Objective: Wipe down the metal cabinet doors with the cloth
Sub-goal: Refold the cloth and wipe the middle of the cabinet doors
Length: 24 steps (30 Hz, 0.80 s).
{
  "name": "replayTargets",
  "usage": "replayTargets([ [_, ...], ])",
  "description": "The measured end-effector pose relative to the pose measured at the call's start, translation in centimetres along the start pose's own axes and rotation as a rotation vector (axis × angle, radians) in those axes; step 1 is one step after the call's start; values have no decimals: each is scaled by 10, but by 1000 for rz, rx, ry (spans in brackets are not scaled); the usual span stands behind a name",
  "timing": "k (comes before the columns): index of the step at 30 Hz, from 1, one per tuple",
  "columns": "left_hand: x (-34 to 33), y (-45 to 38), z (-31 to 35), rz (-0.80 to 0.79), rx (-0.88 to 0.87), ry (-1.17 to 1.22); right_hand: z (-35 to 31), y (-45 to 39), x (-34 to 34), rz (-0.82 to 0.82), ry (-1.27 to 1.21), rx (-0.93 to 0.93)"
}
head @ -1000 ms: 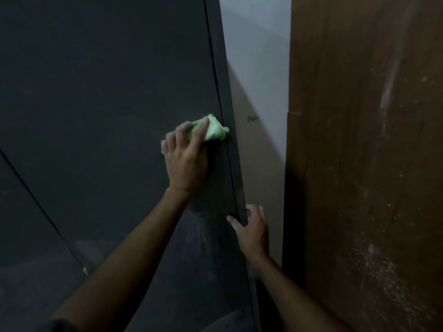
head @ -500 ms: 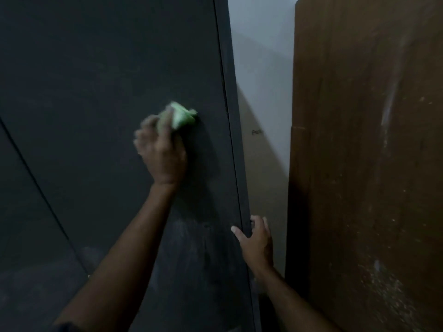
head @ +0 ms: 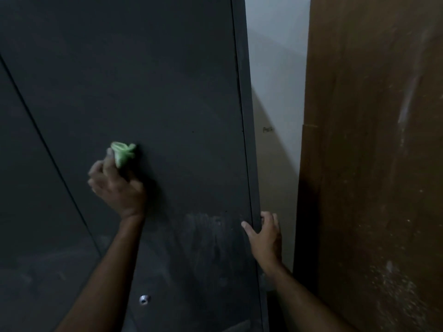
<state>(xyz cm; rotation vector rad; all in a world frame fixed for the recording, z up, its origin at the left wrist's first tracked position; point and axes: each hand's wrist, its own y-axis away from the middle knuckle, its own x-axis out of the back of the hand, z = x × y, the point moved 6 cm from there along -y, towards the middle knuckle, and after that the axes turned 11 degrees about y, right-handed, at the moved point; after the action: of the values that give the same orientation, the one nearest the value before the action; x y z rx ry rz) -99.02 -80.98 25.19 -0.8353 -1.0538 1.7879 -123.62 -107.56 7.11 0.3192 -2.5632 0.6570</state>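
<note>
A dark metal cabinet door (head: 167,104) is shown filling the left and middle of the view, and all places are given relative to it. A crumpled green cloth (head: 123,153) is held against the door's face, left of its middle, by the left hand (head: 117,185); the fingers are curled round the cloth, whose bunched end is seen protruding above the fingertips. The hand is blurred, so the exact finger placement cannot be told. The right hand (head: 263,236) is placed on the door's right edge, lower than the cloth and well apart from it; the thumb is laid on the front face and the fingers are wrapped round the edge. A pale smeared patch (head: 203,236) is seen on the door's face between the two hands, below the level of the cloth. A small round metal fitting (head: 144,299) is visible near the door's bottom, beside the left forearm. A seam (head: 48,149) is seen running slantwise left of the cloth. To the right of the door's edge, a white wall (head: 275,68) is shown, and beyond it a brown wooden board (head: 371,164) marked with pale streaks.
</note>
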Motion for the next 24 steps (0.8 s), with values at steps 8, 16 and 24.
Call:
replayTargets([
  [8,0,12,1,-486,-627,-104,-1,1,0,-15,13,-3],
  [16,-68,-116,159,-135,-217,32,-1,0,-1,-32,37,0],
  [24,-82,107,121,-855,-1100,-36,-1,-1,2,-64,41,-19],
])
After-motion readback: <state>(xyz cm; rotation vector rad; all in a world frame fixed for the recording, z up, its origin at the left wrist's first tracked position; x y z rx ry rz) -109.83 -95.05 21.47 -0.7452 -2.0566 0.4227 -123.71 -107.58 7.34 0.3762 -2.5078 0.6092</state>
